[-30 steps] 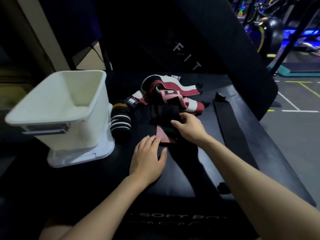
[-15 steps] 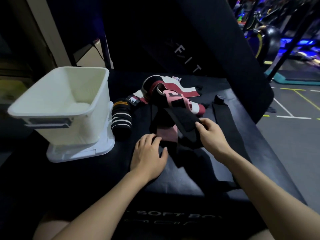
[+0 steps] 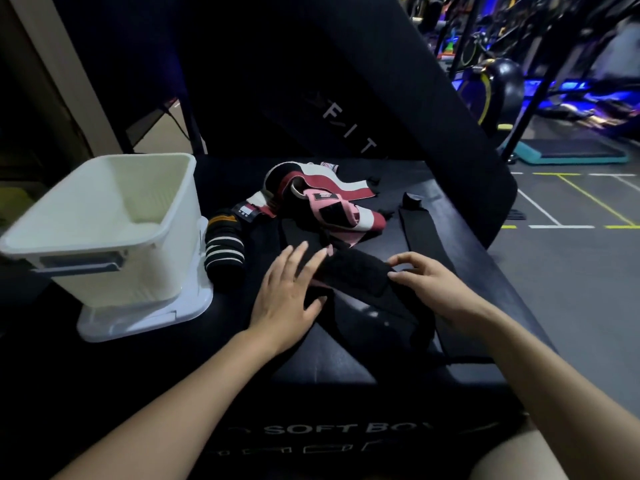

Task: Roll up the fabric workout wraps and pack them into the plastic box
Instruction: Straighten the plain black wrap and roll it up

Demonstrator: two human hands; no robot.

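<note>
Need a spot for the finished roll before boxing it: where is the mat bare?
Bare mat lies near the front edge, left of the left hand, below the box. Another patch sits between the forearms. Crowded: the middle, with the striped roll, red-white wraps and black wrap.

Both hands, left [image 3: 287, 296] and right [image 3: 427, 284], press a black wrap [image 3: 360, 275] flat.

The black wrap [image 3: 360, 271] blends into the dark table [image 3: 346, 362], so its edges are hard to trace. The left hand [image 3: 287, 292] covers one end of it. The box [image 3: 104, 223] hides its own floor. Both forearms run off the bottom edge.
</note>
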